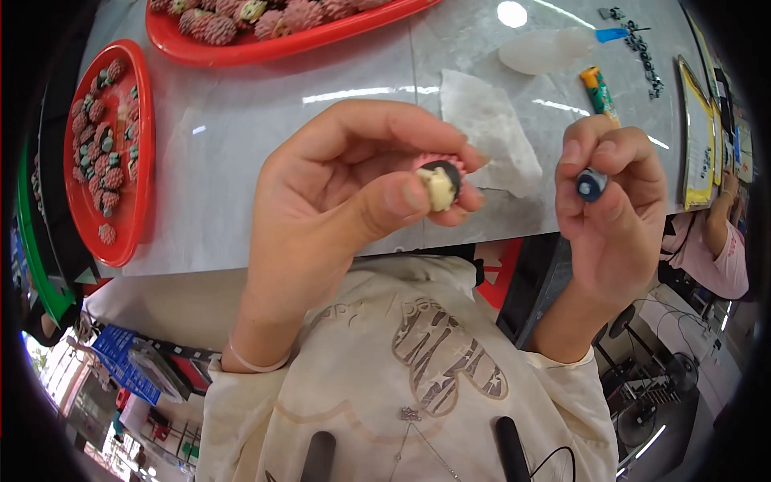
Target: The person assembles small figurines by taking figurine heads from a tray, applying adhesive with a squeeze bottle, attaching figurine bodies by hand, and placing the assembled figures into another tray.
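Note:
My left hand [309, 197] is raised above the table's near edge. Its thumb and fingers pinch a small figurine [441, 189], cream on the near side, with a dark band and a ridged pink back. Off to the right, my right hand [614, 213] is closed around a small dark blue and grey piece [590, 186] with a round end turned toward me. What kind of piece it is, I cannot make out. A gap separates the two hands, and the things they hold do not touch.
A red tray [145, 153] of pink and dark figurines stands at the left, a larger red tray [241, 56] at the back. A white tissue [486, 120], a blue-tipped squeeze bottle [546, 51], a green and orange tube [598, 92] and small dark parts [642, 60] lie toward the right.

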### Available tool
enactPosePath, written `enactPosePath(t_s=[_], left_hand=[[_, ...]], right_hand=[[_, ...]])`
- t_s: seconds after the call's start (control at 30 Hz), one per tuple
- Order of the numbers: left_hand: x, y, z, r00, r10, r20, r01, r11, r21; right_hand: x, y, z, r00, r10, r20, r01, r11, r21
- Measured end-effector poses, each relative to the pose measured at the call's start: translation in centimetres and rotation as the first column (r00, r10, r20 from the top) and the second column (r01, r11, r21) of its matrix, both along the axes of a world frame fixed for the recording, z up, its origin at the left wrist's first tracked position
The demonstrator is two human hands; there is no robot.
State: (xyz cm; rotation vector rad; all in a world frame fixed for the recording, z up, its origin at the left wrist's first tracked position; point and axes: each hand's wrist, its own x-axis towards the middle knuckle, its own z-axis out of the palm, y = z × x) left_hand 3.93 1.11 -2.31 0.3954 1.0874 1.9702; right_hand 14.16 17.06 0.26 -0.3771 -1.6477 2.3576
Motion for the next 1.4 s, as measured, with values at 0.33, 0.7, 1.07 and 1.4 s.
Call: enactPosePath(t_s=[0.33,0.7,1.07,1.4], left_hand=[[0.2,-0.2,0.0,0.997,0.076,0.007,-0.076,0.996,-0.04],[0.3,-0.1,0.0,0.996,0.074,0.059,-0.07,0.995,-0.071],[0.2,-0.5,0.2,0.995,0.1,0.019,-0.099,0.994,-0.045],[-7.6,-7.8,4.8,0.392,0.066,-0.918,-0.724,0.637,-0.264]], right_hand=[[-1.8,-2.7,-0.6,0.978,0.055,-0.202,0.058,0.855,0.515],[-1.7,-3.8,0.3,0.974,-0.008,-0.225,0.18,0.63,0.755],[-2.3,-4.9,-0.4,0.953,-0.061,-0.297,0.287,0.496,0.819],[-1.2,-2.5,-0.1,0.877,-0.147,-0.457,0.472,0.443,0.762]])
